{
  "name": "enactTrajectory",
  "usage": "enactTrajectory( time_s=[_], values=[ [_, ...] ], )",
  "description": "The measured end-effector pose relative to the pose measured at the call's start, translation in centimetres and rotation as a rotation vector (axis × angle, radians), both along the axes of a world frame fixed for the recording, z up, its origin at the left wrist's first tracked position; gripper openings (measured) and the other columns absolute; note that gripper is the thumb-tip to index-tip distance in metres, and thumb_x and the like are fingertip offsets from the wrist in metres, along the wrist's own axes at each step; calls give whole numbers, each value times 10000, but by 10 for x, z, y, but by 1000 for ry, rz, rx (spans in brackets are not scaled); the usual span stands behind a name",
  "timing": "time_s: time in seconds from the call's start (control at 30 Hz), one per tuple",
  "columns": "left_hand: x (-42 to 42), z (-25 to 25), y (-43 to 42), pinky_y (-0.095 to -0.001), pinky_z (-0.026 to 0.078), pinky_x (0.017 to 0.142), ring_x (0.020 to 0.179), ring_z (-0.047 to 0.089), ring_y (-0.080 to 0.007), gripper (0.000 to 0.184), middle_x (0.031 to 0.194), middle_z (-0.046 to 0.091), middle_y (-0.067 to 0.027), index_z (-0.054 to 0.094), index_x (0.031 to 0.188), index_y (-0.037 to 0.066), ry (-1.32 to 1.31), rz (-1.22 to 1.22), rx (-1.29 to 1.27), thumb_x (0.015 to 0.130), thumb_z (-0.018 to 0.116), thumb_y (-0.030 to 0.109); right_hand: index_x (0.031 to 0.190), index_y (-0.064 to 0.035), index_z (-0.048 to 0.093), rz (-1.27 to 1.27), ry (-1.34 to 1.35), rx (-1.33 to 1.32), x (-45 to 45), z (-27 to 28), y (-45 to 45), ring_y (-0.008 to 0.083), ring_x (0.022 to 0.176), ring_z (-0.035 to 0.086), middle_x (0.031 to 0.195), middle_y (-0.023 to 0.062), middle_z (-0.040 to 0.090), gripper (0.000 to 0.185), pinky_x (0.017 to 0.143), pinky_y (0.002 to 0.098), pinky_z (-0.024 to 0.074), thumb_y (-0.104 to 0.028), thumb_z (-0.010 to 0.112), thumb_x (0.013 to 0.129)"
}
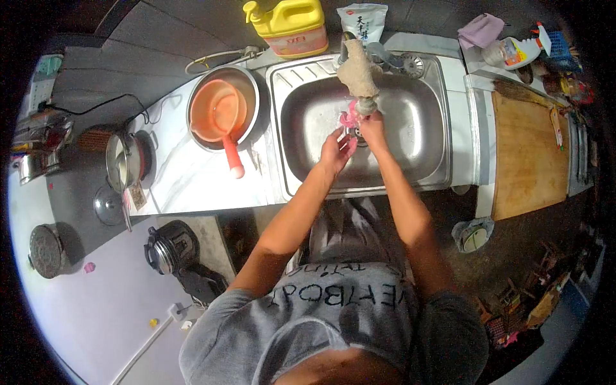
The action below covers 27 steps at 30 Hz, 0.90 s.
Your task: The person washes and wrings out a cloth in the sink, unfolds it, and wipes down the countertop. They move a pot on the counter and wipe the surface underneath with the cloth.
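Both hands are over a metal sink (305, 154), below a faucet wrapped in beige cloth (358, 72). My left hand (338, 149) has its fingers apart, palm turned toward the faucet outlet, near a small pink item (349, 117). Just right of it, my right hand (371, 127) is raised at the outlet beside the pink item, its fingers bent and partly hidden. Whether it grips the pink item cannot be made out. Below the hands, the drain is partly visible.
An orange ladle (224, 112) rests in a metal basin (252, 83) on the left counter. Behind the sink stand a yellow jug (295, 32) and a white packet (364, 20). A wooden board (529, 157) and spray bottle (523, 52) are on the right.
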<state>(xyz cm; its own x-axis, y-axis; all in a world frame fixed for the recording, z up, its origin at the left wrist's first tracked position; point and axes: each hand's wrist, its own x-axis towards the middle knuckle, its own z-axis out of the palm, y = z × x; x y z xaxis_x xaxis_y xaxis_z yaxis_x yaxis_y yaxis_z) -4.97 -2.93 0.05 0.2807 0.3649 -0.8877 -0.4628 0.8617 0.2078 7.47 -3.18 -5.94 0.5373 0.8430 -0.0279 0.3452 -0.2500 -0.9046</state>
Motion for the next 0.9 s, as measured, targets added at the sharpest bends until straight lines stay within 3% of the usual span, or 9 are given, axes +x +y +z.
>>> enactTrajectory(
  time_s=[0.07,0.2,0.33,0.43,0.6,0.67,0.73,0.87,0.9],
  values=[
    [9,1,17,-355,504,776,896,524,-234,428,1069,490,-109,455,1190,67,-45,-63,18,894,492,373,965,-23,596,57,26,-352,-7,62,0,270,778,645,824,165,651,215,640,372,492,-182,533,836],
    [20,-51,39,-391,492,787,908,579,-262,493,910,585,-132,540,1037,61,-374,-204,369,881,448,519,865,-14,576,255,199,253,-42,94,-14,214,732,590,751,128,599,97,674,317,456,-97,575,816],
    [37,-53,35,-325,465,626,653,534,-196,385,778,596,-41,571,935,90,-36,-445,771,911,415,442,818,-39,575,284,-215,302,-47,111,-9,285,756,570,775,134,591,99,655,371,438,-121,615,779],
    [47,-57,39,-334,478,663,761,564,-206,336,851,599,-55,549,977,90,-957,-101,432,924,387,379,789,-42,574,141,-120,-213,-21,32,10,279,800,570,773,132,600,155,653,397,452,-190,621,793],
    [61,-52,37,-347,486,748,833,588,-223,337,958,611,-82,540,1042,69,-492,-51,142,930,362,332,798,-10,597,-119,-123,-227,-18,4,8,288,676,584,709,149,603,252,632,373,481,-249,659,748],
    [52,-96,41,-351,479,759,861,576,-220,375,1001,593,-89,517,1106,63,-898,-151,248,936,347,350,802,-10,609,-40,-97,-139,-20,0,4,307,654,589,715,155,613,277,635,370,489,-265,677,718],
    [48,-100,36,-370,476,752,868,567,-223,365,988,586,-94,534,1083,65,-1228,-107,522,934,346,340,801,-25,622,533,126,-132,-2,-43,10,342,667,595,748,158,631,268,652,373,495,-261,684,691],
    [62,-78,30,-379,486,778,907,573,-226,375,1026,582,-80,465,1184,78,-383,-132,329,929,389,342,1140,-25,531,33,-163,-172,3,-53,13,342,1046,519,1136,273,520,544,886,404,397,-331,660,708],
    [56,-70,29,-364,483,817,955,577,-219,383,1086,578,-76,467,1190,81,-336,-186,204,921,424,350,1105,-10,545,119,-126,-322,23,-43,17,324,888,567,1044,226,576,489,766,387,440,-328,630,743]
  ],
)
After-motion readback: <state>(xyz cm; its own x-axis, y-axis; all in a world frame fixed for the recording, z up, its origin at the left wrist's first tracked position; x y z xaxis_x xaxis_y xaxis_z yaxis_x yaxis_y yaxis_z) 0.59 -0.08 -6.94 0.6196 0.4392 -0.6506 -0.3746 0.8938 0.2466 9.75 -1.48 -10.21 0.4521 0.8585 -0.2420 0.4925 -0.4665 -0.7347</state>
